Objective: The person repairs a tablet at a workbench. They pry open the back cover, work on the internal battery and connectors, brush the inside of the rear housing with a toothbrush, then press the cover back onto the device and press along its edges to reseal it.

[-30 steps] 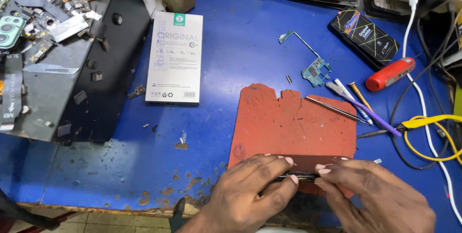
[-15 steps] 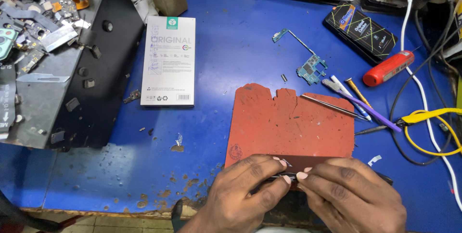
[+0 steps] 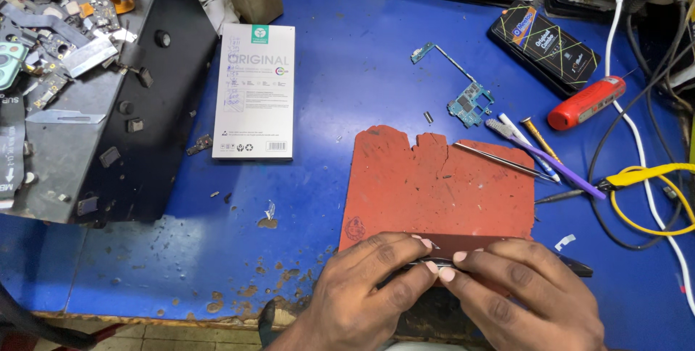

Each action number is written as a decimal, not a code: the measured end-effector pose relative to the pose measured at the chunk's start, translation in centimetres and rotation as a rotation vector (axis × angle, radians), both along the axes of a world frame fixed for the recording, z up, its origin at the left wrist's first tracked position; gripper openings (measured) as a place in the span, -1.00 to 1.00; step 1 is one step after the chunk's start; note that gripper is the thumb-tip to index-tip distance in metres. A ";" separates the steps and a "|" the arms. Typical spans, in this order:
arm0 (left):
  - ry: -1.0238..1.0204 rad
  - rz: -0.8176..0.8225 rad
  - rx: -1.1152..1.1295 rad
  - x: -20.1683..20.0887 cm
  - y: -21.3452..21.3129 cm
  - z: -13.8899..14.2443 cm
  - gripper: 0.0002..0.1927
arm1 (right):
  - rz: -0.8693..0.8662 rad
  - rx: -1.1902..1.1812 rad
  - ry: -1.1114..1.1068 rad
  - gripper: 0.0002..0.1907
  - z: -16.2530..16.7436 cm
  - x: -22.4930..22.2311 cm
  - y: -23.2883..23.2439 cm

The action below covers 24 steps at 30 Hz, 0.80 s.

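Observation:
My left hand (image 3: 369,286) and my right hand (image 3: 521,293) meet at the near edge of a worn red mat (image 3: 438,184) on the blue bench (image 3: 340,105). Between the fingertips of both hands is a dark flat phone (image 3: 463,249) held edge-on; most of it is hidden under my fingers. A thin dark strip of it sticks out to the right of my right hand.
A white flat box (image 3: 255,90) lies left of the mat. A small green circuit board (image 3: 469,103), a purple brush (image 3: 543,157), metal tweezers (image 3: 499,159), a red tool (image 3: 586,102) and a black box (image 3: 543,47) lie right. A parts tray (image 3: 65,83) sits far left; cables (image 3: 651,184) run along the right.
My fingertips have drawn closer together on the phone's edge. The view has shifted slightly; nothing else on the bench has moved.

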<state>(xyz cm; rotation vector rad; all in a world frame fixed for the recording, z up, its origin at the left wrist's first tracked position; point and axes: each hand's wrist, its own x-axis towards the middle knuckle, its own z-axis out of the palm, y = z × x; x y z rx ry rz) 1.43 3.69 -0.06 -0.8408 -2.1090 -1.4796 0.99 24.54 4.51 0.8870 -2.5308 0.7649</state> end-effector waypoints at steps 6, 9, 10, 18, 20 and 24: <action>-0.006 0.011 0.013 -0.2 0.0 0.1 -0.75 | 0.074 0.153 0.123 -0.75 -0.1 -0.1 0.6; -0.013 0.008 0.013 -0.1 0.0 0.2 -0.76 | 0.133 0.188 0.195 -0.75 -0.3 -0.5 0.9; -0.010 0.012 0.011 -0.1 0.0 0.2 -0.77 | 0.158 0.187 0.221 -0.75 -0.4 -0.6 1.0; -0.054 -0.022 0.102 0.1 0.2 0.0 -0.69 | 0.151 0.155 0.156 -0.75 0.2 -0.5 1.1; -0.071 -0.026 0.111 0.1 0.3 -0.2 -0.64 | 0.142 0.128 0.143 -0.74 0.2 -0.4 0.9; -0.089 -0.031 0.110 0.3 0.3 -0.4 -0.60 | 0.082 0.030 0.086 -0.70 0.0 -0.2 0.3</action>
